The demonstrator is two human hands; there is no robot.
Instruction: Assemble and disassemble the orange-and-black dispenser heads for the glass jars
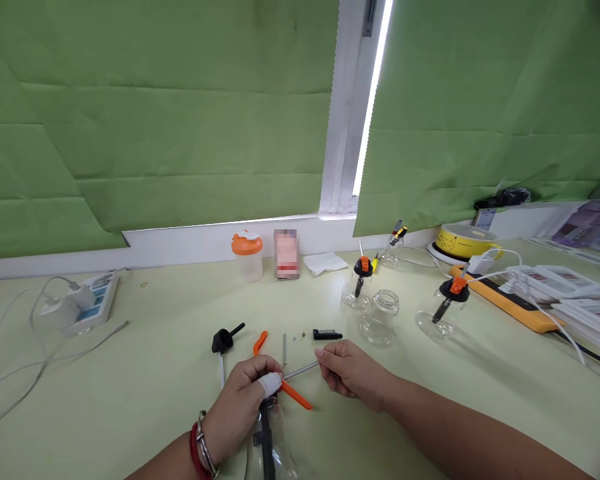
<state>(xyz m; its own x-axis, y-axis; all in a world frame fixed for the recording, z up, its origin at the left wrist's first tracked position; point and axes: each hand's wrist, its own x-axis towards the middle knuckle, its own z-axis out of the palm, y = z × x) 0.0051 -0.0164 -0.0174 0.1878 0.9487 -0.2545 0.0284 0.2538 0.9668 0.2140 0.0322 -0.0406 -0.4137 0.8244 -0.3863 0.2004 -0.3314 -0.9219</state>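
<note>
Where it shows, the slender rod point(301, 371) is silvery.

table point(155, 393) left: free to white cable point(114, 333) | centre: metal rod point(301, 370) — crosses gap | right-ahead: glass jar point(379, 328) — blocks

The left hand point(245, 393), its thumb wrapped in white, closes over the top of a clear bottle point(284, 453), with an orange bar point(297, 396) jutting out beside that thumb. Right of the bottle, the right hand point(353, 375) pinches a thin metal rod point(303, 370). Beyond the bottle lie a black funnel point(223, 341) to its left and a spring point(326, 332) and an open jar point(377, 323) to its right.
</note>
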